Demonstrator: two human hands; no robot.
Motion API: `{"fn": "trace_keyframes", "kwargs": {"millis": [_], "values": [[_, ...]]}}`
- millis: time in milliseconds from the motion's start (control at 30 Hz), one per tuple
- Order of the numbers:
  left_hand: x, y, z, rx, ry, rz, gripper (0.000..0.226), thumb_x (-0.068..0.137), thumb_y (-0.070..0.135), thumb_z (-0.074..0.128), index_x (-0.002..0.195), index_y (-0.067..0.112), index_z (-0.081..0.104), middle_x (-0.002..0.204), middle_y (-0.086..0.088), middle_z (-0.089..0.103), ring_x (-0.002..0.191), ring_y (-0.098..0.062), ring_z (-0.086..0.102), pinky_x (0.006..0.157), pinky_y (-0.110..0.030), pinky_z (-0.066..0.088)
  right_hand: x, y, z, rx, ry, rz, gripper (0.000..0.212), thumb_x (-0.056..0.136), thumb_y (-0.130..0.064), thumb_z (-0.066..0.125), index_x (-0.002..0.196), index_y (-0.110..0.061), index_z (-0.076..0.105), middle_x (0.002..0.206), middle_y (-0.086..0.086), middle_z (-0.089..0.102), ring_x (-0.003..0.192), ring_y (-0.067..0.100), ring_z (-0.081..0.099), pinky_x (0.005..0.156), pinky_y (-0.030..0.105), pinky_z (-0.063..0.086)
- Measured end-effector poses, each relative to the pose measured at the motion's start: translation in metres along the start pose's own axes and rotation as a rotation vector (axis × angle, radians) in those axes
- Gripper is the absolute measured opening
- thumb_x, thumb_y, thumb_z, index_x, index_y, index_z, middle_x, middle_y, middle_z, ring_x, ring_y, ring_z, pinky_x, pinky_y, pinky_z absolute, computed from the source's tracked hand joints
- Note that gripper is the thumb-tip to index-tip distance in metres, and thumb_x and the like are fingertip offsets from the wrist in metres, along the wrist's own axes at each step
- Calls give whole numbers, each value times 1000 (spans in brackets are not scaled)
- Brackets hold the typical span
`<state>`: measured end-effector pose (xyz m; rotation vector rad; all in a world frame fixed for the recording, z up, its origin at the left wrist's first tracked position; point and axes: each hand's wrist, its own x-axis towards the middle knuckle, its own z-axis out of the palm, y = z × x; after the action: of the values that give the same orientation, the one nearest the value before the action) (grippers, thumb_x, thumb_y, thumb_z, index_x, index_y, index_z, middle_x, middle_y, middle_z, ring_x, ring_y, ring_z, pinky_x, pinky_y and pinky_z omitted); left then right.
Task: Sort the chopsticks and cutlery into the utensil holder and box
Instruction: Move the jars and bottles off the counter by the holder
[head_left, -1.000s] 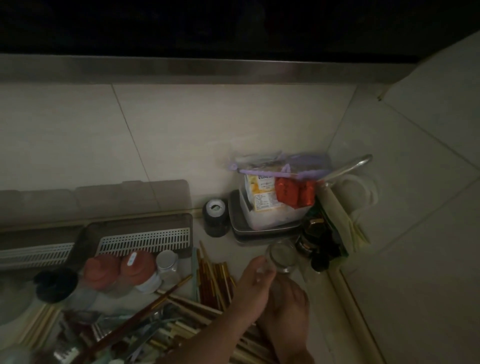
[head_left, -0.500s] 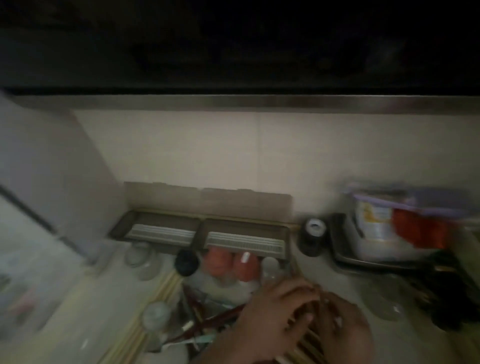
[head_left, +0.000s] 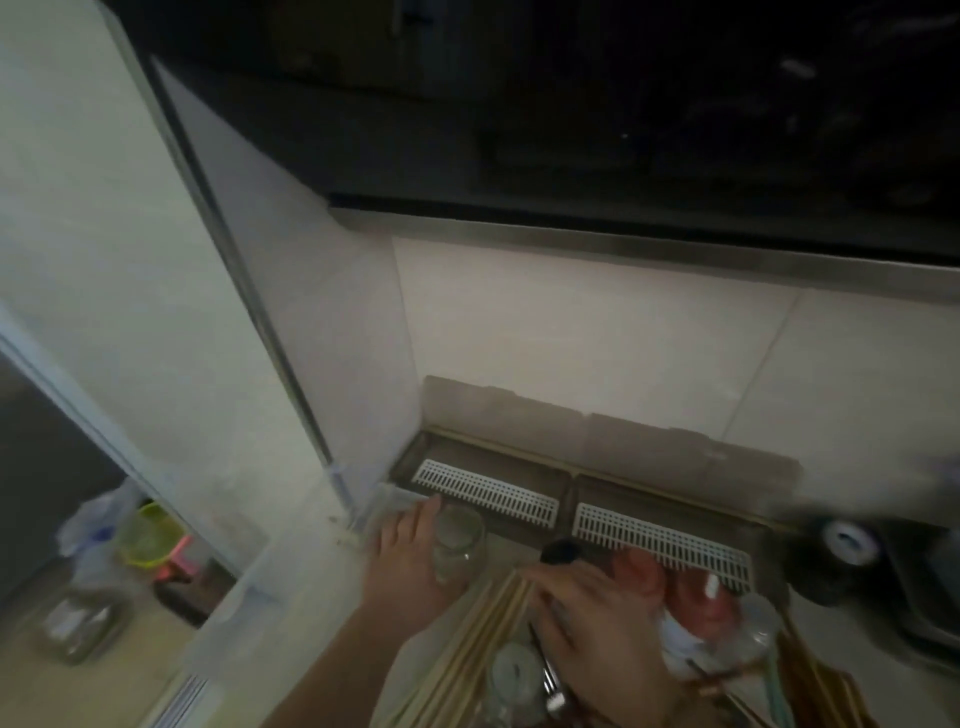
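At the desk's (head_left: 317, 582) left corner I see my left hand (head_left: 410, 561) curled around a clear glass jar (head_left: 460, 543), just in front of the white slotted tray (head_left: 485, 491). Pale chopsticks (head_left: 483, 639) lie between my hands. Further right, my right hand (head_left: 592, 623) rests flat with fingers relaxed over mixed cutlery (head_left: 550, 680), beside two red-lidded jars (head_left: 670, 587).

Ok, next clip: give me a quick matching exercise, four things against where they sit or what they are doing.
Things:
1. left hand
2. right hand
3. white slotted racks
4. chopsticks

States:
A. lying between the two hands
B. wrapped around the glass jar
C. along the back wall
D. resting on the cutlery pile

Pairs: 1-B, 2-D, 3-C, 4-A
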<state>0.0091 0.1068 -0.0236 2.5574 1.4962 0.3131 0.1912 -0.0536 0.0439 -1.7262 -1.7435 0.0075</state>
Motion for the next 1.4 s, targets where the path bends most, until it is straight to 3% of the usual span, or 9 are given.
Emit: {"fn": "trace_keyframes", "kwargs": {"millis": [367,467,600,733,900,1100,1200,1267,1400], "values": [[36,-8,5,17,40,153,78,38,72,64,103,31,63,115,2,49,102,-26,52,81,-43,44,-3,2,10,-54,-96,129,52,67,-23,79,110,-44,59,89,-22,66,79,-1,62,68,15,48],[34,-3,-6,-84,64,216,78,42,69,64,110,33,56,123,3,53,114,-29,52,89,-46,46,3,-3,15,-72,-49,103,60,65,-22,78,114,-44,53,95,-20,65,86,2,62,70,17,49],[22,22,-35,-568,125,209,75,51,63,77,115,36,50,109,19,61,99,-4,58,83,-23,48,11,-12,19,-138,-71,184,87,54,-40,72,134,-39,38,123,-18,51,108,3,54,85,10,40],[-1,57,-56,-772,43,299,92,46,72,81,127,46,45,119,22,57,110,3,55,92,-22,48,8,-15,20,-1,55,253,106,56,-42,73,148,-36,19,141,-15,42,126,1,42,100,14,35],[-23,102,-58,-891,-24,435,107,43,74,82,137,50,36,125,16,57,114,0,56,95,-20,46,-22,-13,-7,227,210,385,94,63,-32,78,141,-45,27,137,-28,43,125,-4,46,101,18,41],[-27,133,-28,-600,38,686,62,86,68,50,136,32,47,134,18,47,121,-10,48,105,-14,28,-91,12,-62,199,230,553,92,62,-27,87,129,-58,31,128,-33,48,114,-4,54,91,14,46],[-36,165,-8,-574,119,614,53,80,57,57,117,19,64,127,4,56,113,-23,53,101,-32,37,-128,31,-92,93,488,672,70,57,-8,89,114,-26,52,112,-24,58,97,-1,62,80,16,49],[-45,186,5,-503,133,614,52,76,55,57,114,19,65,125,-1,57,113,-30,53,99,-40,41,-160,52,-107,-6,584,784,72,57,-6,89,113,-25,47,105,-20,58,86,-4,63,70,11,48],[-62,215,23,-286,42,572,74,69,61,51,130,20,58,136,-9,50,126,-40,44,98,-53,38,-229,99,-128,-101,706,1118,88,46,-45,87,121,-36,43,105,-13,58,91,8,61,75,28,52]]}}
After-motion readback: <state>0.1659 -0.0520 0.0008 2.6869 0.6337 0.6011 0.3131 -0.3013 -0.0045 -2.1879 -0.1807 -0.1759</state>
